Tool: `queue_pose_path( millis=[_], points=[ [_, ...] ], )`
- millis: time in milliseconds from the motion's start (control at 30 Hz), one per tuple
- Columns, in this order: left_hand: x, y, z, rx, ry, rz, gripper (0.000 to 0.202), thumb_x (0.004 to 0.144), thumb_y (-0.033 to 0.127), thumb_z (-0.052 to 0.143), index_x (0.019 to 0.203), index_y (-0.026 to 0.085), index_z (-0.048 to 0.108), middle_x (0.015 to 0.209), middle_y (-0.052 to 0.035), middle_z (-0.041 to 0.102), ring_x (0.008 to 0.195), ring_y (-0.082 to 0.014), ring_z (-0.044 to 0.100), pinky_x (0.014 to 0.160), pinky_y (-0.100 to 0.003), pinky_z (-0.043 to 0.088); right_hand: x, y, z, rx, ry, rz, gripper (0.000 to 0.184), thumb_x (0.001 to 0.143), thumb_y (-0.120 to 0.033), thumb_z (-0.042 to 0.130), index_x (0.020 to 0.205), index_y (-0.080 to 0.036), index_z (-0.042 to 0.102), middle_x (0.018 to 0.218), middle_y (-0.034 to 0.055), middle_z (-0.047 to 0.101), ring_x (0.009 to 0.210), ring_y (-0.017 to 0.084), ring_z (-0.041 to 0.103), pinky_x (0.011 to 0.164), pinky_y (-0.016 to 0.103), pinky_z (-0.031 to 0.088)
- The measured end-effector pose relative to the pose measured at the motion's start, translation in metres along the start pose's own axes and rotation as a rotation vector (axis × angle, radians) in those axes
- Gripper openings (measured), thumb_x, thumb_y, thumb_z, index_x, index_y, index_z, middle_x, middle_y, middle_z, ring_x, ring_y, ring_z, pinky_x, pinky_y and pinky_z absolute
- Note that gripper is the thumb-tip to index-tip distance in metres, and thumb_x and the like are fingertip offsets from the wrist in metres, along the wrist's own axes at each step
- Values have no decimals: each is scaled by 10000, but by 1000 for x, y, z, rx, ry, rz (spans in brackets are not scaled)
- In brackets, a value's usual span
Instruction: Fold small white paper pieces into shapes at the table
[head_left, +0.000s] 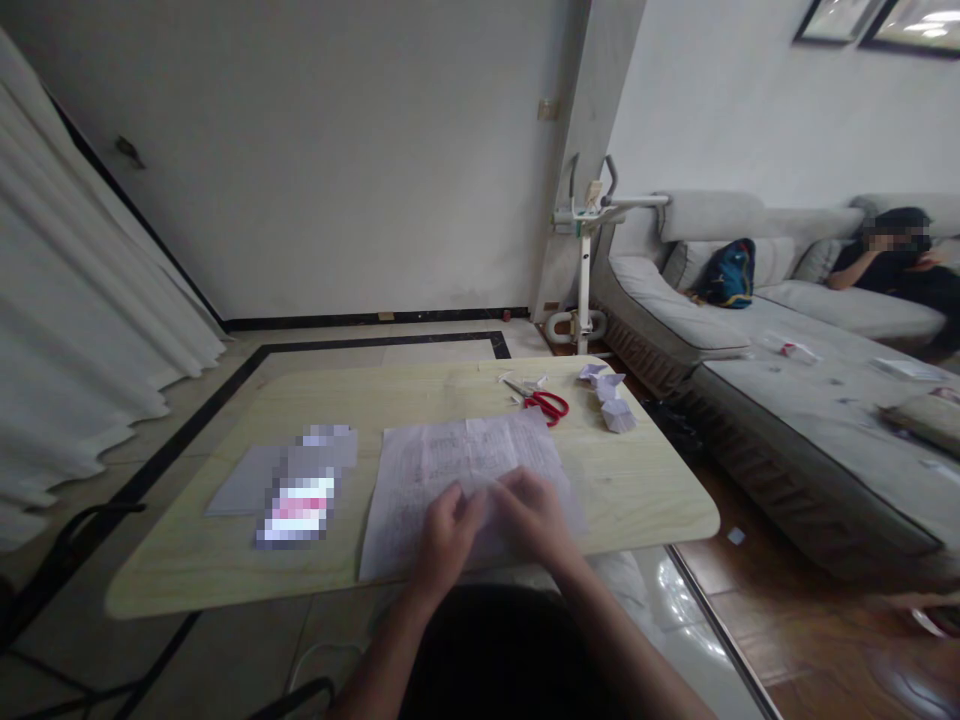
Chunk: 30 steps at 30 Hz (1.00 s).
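My left hand (448,530) and my right hand (536,512) are close together over a large printed sheet of paper (420,470). Their fingers are pinched on a small pale piece of paper (477,486), blurred and partly covered by the fingertips. The large sheet lies spread on the wooden table, with fold creases across it. Just beyond its far right corner rest red-handled scissors (549,407), blades pointing left, with small white scraps around them. Several folded paper pieces (619,415) sit near the table's right edge.
On the table's left (180,560), a pixelated lit screen (296,508) overlaps white paper (240,485). A grey sofa (810,400) stands to the right, with a blue backpack (731,273) and a person (892,260) on it. White exercise equipment (584,280) stands behind the table.
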<state>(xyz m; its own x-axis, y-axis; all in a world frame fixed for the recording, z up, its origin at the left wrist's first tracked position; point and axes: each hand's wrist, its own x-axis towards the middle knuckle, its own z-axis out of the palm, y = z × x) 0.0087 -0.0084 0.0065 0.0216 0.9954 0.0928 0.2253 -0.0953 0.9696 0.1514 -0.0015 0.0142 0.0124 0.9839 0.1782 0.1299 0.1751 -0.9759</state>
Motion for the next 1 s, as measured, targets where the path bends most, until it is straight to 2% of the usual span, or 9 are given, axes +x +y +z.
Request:
queue_pose_path(
  millis=[133,300,467,600,800,1000],
  points=[
    [2,-2,1,26,15,15,313,817,418,597,633,185,501,554,56,453,548,-117,470,495,-199,368,0,2,0,6,37,-7,198,810,-329,615,682,-181,578,613,-12,588,585,138,546,555,238,452],
    [2,-4,2,-35,12,3,265,811,419,601,757,162,627,660,2,622,630,-153,577,549,-220,443,2,1,2,9,26,9,167,801,-326,613,712,-187,588,639,-7,602,610,147,565,572,244,465],
    [2,-4,2,-83,-5,-29,266,837,407,577,861,152,652,744,-22,672,701,-177,629,609,-244,488,3,3,2,-1,-24,24,134,776,-326,630,774,-194,604,691,-1,610,643,156,569,584,249,472],
    [1,-1,1,-71,-43,-2,236,854,386,563,862,159,625,762,-18,658,699,-163,614,599,-229,475,2,5,1,35,-11,39,193,790,-373,629,736,-193,582,661,-2,599,612,151,565,558,247,461],
    [0,-3,0,6,-48,46,206,835,365,598,775,171,566,635,36,547,590,-120,511,523,-196,389,2,1,1,36,33,16,189,788,-356,640,707,-197,578,629,-9,592,590,148,558,551,253,462],
    [0,-3,0,-46,-64,21,221,848,387,579,799,171,567,665,15,569,625,-143,544,547,-214,399,2,0,2,36,20,34,197,789,-370,635,717,-193,584,613,-9,609,573,154,576,548,259,462]
  ],
)
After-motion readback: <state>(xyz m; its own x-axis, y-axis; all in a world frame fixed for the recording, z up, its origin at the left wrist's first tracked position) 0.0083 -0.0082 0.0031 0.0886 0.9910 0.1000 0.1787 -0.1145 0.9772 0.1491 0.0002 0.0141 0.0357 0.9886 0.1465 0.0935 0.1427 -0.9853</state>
